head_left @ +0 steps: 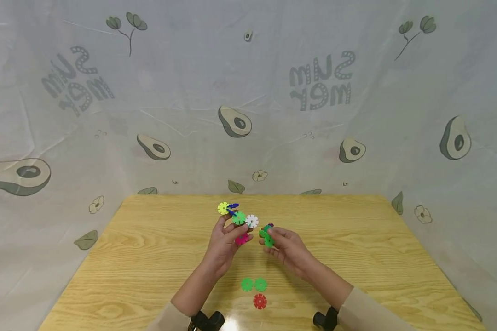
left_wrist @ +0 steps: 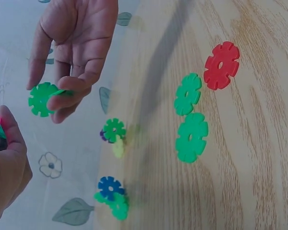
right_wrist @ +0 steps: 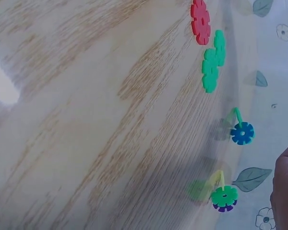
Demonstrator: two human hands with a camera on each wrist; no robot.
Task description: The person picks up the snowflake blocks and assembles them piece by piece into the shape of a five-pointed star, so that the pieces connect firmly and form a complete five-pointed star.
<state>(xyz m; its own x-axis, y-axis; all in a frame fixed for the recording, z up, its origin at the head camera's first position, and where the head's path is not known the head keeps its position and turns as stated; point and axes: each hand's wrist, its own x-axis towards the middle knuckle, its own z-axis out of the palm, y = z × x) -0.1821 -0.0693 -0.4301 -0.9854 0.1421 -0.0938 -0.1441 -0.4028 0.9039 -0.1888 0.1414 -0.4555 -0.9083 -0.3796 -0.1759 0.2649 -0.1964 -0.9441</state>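
Observation:
Notched plastic interlocking discs are in both raised hands. In the head view my left hand (head_left: 222,241) grips a joined cluster, its thumb near a white disc (head_left: 251,221). A green disc (head_left: 239,218), a pink disc (head_left: 242,239) and a yellow disc (head_left: 223,208) show around its fingers, with blue pieces (head_left: 233,206) behind. My right hand (head_left: 291,247) pinches green discs (head_left: 269,241) between thumb and fingers, close to the left cluster. Those green discs (left_wrist: 40,99) appear also in the left wrist view. A purple edge (head_left: 271,225) shows behind the right fingertips.
Two loose green discs (head_left: 247,284) and a red disc (head_left: 260,301) lie flat on the wooden table (head_left: 149,257). In the left wrist view, a blue-and-green cluster (left_wrist: 110,188) and a green, purple and yellow cluster (left_wrist: 114,129) appear nearer the far edge. A printed sheet (head_left: 273,151) hangs behind.

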